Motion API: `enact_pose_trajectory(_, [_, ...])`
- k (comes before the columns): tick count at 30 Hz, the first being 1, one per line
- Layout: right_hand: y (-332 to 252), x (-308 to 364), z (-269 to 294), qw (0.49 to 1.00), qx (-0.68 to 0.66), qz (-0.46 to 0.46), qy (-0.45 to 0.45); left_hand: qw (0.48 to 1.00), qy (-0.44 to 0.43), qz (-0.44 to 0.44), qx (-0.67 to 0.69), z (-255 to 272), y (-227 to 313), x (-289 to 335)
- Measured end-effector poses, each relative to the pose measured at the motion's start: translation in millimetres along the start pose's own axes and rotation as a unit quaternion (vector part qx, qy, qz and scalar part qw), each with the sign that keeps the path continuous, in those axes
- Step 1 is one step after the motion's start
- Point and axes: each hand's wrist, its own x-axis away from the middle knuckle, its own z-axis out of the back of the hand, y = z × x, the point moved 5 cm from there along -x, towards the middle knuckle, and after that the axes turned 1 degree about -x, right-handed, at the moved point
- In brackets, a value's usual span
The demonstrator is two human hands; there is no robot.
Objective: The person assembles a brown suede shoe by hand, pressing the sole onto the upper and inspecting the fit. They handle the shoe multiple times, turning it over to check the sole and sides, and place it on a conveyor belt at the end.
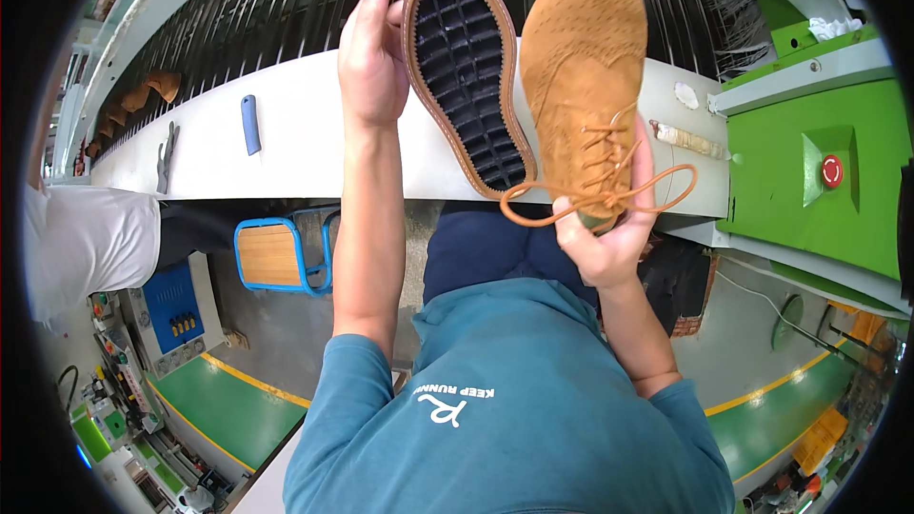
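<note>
My left hand (374, 55) is closed on the left edge of a shoe sole (466, 71), with some fingers hidden behind it. The sole has a brown stitched rim and a black, ribbed inner side facing me. To its right, my right hand (614, 246) grips a tan suede shoe upper (586, 57) at the heel end, thumb by the collar. Its toe points away from me. Tan laces (609, 192) are tied in a bow whose loops hang out on both sides. Sole and upper are side by side, raised over the worktop.
Under them runs a white worktop (305, 128) bearing a blue knife-like tool (250, 124). Dark rods (286, 9) line its far side. A green machine (809, 171) with a red button (832, 170) stands right. At left are a wooden-topped stool (268, 255) and a person in white (95, 243).
</note>
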Motion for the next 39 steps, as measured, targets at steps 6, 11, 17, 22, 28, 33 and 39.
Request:
enact_pose_trajectory(6, [-2.3, 14.3, -19.1, 0.997, -0.045, -0.052, -0.034, 1.000, 0.014, -0.008, 0.026, -22.1, 20.1, 17.6])
enact_pose_trajectory(11, [1.1, 27.2, -26.9, 0.994, -0.049, -0.056, -0.086, 0.998, -0.003, -0.042, -0.042, -41.1, 35.4, 36.2])
enact_pose_trajectory(17, [6.7, 43.0, -31.7, 0.989, -0.067, -0.100, -0.081, 0.992, -0.026, -0.097, -0.078, -62.6, 55.9, 51.1])
enact_pose_trajectory(22, [8.2, 49.7, -33.0, 0.987, -0.054, -0.131, -0.074, 0.988, -0.036, -0.087, -0.122, -72.0, 67.2, 55.5])
enact_pose_trajectory(28, [13.2, 53.0, -31.3, 0.990, -0.026, -0.102, -0.094, 0.984, -0.029, -0.093, -0.150, -75.8, 69.6, 60.3])
enact_pose_trajectory(33, [10.7, 53.0, -29.3, 0.988, -0.001, -0.090, -0.126, 0.984, -0.026, -0.090, -0.149, -75.3, 70.8, 62.2])
enact_pose_trajectory(39, [11.2, 55.9, -34.7, 0.988, -0.045, -0.128, -0.075, 0.982, -0.025, -0.104, -0.153, -72.8, 71.6, 62.9])
